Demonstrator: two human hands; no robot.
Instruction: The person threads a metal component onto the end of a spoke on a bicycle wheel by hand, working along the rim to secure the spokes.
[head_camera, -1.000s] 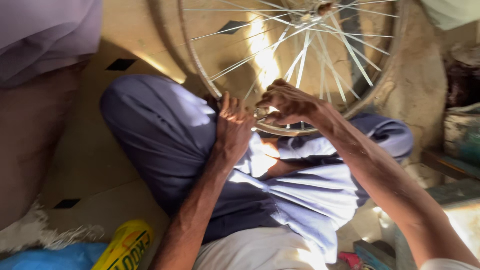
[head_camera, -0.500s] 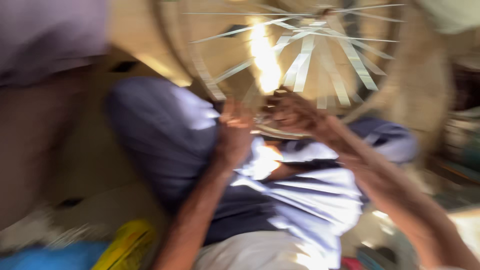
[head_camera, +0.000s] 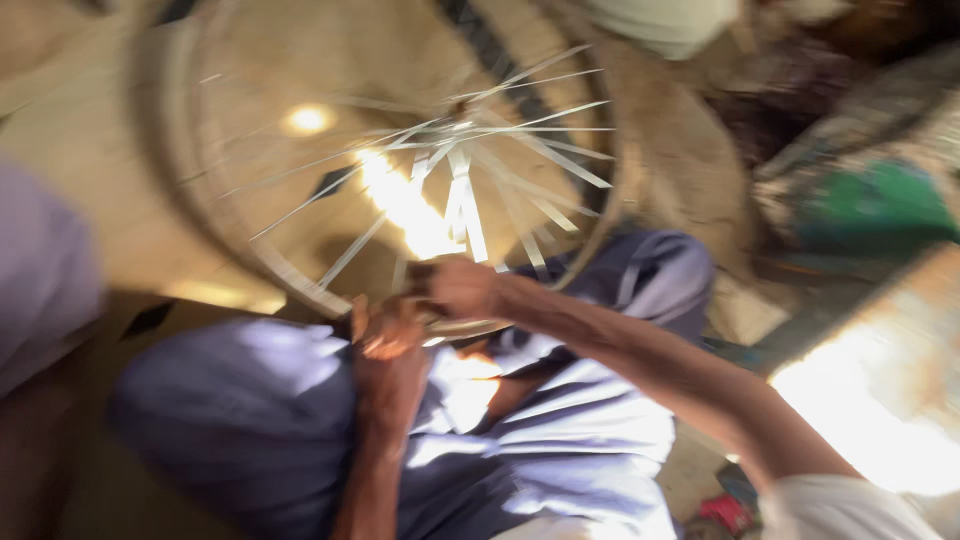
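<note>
Both the left hand (head_camera: 385, 345) and the right hand (head_camera: 458, 288) have fingers closed on the near rim of the spoked wheel (head_camera: 260, 270) over the lap, where a finger could slip between spokes.

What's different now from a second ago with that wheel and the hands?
The view swung: the wheel now sits lower and more to the left, showing more rim. Both hands stayed at its near rim, left hand below, right hand gripping beside it. Nothing was let go.
</note>
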